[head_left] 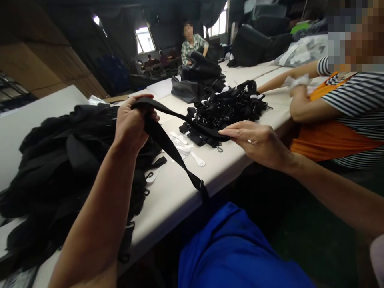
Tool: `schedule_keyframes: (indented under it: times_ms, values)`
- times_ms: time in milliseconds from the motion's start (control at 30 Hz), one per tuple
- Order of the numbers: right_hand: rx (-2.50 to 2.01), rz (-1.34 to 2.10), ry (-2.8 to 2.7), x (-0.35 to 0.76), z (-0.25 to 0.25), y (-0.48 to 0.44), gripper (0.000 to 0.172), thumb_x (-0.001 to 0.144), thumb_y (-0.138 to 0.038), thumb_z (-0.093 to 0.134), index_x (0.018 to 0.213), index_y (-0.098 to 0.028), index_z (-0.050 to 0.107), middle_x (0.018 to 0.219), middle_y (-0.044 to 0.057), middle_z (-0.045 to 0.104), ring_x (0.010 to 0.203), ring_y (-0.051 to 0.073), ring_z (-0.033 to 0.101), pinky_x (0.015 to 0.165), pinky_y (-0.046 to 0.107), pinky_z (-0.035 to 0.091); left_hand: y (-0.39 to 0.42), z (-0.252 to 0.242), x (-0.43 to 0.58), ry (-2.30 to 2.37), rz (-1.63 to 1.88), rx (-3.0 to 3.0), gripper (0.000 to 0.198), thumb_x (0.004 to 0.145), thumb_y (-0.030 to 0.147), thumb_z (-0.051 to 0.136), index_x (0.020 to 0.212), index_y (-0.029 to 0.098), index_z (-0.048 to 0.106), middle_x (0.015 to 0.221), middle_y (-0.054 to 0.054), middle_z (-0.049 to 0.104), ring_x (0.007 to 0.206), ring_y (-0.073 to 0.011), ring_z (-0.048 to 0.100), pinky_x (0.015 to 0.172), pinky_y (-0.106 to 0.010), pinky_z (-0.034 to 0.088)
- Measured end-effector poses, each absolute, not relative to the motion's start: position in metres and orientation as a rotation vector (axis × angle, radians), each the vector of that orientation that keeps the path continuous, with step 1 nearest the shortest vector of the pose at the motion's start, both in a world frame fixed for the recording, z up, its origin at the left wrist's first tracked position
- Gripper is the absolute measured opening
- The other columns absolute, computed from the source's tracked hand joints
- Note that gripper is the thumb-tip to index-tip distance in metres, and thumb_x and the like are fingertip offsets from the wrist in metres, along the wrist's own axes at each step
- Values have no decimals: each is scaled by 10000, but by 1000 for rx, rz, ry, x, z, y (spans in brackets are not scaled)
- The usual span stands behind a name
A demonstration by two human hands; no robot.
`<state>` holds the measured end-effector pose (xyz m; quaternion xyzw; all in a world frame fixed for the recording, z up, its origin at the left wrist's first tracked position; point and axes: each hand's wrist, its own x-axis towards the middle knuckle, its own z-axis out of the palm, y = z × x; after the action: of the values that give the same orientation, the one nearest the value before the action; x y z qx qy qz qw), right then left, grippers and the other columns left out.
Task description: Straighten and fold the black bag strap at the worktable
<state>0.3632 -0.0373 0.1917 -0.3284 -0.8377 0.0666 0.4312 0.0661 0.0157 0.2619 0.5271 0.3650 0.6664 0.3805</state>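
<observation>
A black webbing strap (168, 146) is stretched above the table between my two hands. My left hand (135, 120) is raised and closed around a bend of it. One length runs from there to my right hand (255, 142), which pinches it between thumb and fingers. Another length hangs down past the table edge, with a buckle (199, 184) near its lower end. Behind my right hand lies a pile of bundled black straps (228, 106) with metal hooks. A large heap of loose black straps (60, 160) is beside my left forearm.
White paper tags (197, 159) lie on the pale table (171, 212). A co-worker in an orange apron (333, 134) reaches over the table at the right. Black bags (199, 74) stand farther back, near another person (193, 44). Cardboard boxes (57, 60) are at the left.
</observation>
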Motion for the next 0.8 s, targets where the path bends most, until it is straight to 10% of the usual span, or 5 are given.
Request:
schedule_keyframes:
  times_ms: [267, 467, 667, 800]
  values:
    - [-1004, 1128, -1748, 363, 156, -47, 546, 899, -216, 512, 1442, -227, 454, 618, -37, 547, 591, 141, 515, 602, 275, 448, -2, 255, 74, 1012, 1658, 1728, 176, 778, 78, 630, 875, 186, 731, 586, 30, 560, 545, -84, 466, 566, -247, 388]
    - [-806, 1735, -1516, 396, 170, -51, 254, 755, -322, 693, 904, -121, 648, 617, -37, 433, 523, 79, 339, 471, 255, 203, -18, 269, 113, 1089, 1561, 1874, 202, 706, 83, 702, 877, 179, 752, 748, 14, 647, 643, -92, 515, 612, -223, 405]
    - [-1203, 790, -1833, 439, 197, -60, 297, 883, -425, 614, 760, -169, 703, 593, -5, 574, 510, 91, 459, 523, 278, 345, -31, 255, 113, 1151, 1021, 1856, 344, 648, 205, 828, 980, 174, 742, 826, -22, 705, 698, -125, 598, 610, -202, 454]
    - [-1236, 63, -1743, 466, 234, -71, 328, 908, -426, 574, 1133, -236, 719, 749, -7, 673, 612, 75, 521, 689, 324, 420, -60, 233, 113, 997, 473, 1563, 537, 626, 227, 849, 1139, 192, 693, 688, -23, 684, 531, -136, 578, 478, -228, 449]
